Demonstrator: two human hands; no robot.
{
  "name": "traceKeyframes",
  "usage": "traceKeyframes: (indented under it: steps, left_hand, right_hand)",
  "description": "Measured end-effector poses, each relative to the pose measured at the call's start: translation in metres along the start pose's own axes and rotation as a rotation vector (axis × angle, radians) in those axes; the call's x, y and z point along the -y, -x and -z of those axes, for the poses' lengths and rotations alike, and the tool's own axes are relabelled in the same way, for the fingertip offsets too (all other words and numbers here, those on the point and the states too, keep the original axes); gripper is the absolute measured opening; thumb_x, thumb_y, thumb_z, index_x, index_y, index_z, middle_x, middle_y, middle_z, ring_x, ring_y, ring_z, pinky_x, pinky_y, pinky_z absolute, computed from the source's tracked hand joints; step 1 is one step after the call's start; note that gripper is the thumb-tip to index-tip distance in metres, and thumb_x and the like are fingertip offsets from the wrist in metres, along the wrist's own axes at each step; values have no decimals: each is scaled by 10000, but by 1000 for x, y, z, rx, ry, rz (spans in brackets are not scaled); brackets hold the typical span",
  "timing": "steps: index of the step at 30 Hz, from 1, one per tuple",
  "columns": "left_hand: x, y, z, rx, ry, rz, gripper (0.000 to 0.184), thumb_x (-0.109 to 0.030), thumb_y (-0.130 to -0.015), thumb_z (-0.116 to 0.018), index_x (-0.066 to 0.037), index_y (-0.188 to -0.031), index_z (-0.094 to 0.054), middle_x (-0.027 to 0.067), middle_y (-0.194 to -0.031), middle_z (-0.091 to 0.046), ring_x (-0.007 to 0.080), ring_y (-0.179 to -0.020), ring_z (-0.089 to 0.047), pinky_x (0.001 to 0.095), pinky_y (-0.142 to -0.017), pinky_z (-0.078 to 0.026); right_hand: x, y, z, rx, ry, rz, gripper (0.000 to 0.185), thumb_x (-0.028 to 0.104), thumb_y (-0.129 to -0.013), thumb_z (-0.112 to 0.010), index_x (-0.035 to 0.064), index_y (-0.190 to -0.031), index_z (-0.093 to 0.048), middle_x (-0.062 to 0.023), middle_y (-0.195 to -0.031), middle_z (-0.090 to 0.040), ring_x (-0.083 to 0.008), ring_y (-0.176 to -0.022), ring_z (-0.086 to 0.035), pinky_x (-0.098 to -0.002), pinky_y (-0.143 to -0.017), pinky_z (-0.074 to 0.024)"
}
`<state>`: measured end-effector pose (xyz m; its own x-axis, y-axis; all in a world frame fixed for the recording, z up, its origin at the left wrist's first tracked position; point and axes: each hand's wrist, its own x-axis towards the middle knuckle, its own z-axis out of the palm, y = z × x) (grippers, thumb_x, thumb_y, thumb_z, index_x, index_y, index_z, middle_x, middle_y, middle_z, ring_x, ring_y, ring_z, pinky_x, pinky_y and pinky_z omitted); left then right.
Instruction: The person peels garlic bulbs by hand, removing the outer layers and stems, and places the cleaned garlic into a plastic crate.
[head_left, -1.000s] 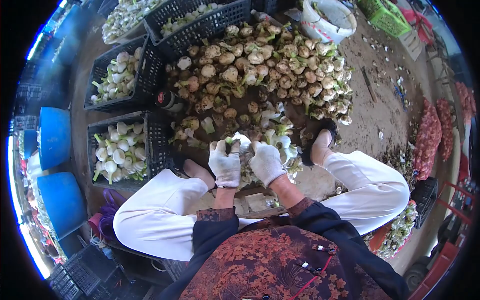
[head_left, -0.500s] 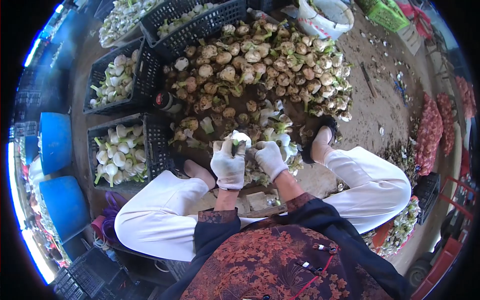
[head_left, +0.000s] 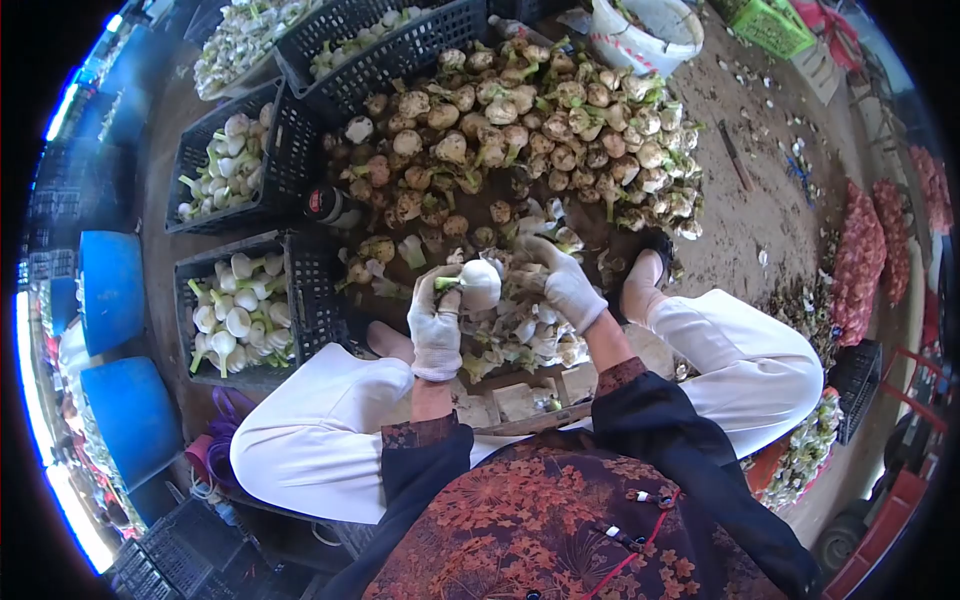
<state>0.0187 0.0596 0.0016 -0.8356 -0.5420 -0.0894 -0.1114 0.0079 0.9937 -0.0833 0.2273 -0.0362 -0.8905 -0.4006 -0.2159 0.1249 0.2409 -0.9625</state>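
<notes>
My left hand [head_left: 435, 325], in a white work glove, is closed on a garlic bulb [head_left: 481, 284]. The bulb is smooth, white and round. Its short green stem points left into my fingers. My right hand [head_left: 568, 285], gloved too, is a little to the right of the bulb and apart from it. Its fingers are spread over loose peelings [head_left: 530, 330], and I see nothing gripped in them. Beyond both hands lies a heap of dirty, unpeeled garlic bulbs [head_left: 500, 110] on the ground.
Black crates [head_left: 315, 290] of clean bulbs stand at left, beside a dark can [head_left: 335, 206]. A white bucket [head_left: 645, 40] is behind the heap. Blue tubs [head_left: 130, 415] stand far left, red mesh sacks [head_left: 858, 265] at right. My shoes flank the peelings.
My hands have moved apart: the left slightly left with the bulb, the right to the right and farther out. The bulb now shows whole and white.
</notes>
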Motion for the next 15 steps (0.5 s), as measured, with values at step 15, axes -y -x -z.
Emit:
traceKeyframes:
  steps: [15]
  left_hand:
    - [29, -15, 29, 51, 1266, 467, 368, -218, -914, -548, 11, -1199, -512, 184, -1211, -550, 327, -1093, -557, 482, -933, -467]
  right_hand:
    - [30, -3, 9, 153, 173, 42, 263, 182, -803, -643, 25, -1014, -649, -196, -858, -651, -305, -826, -645, -363, -714, -488]
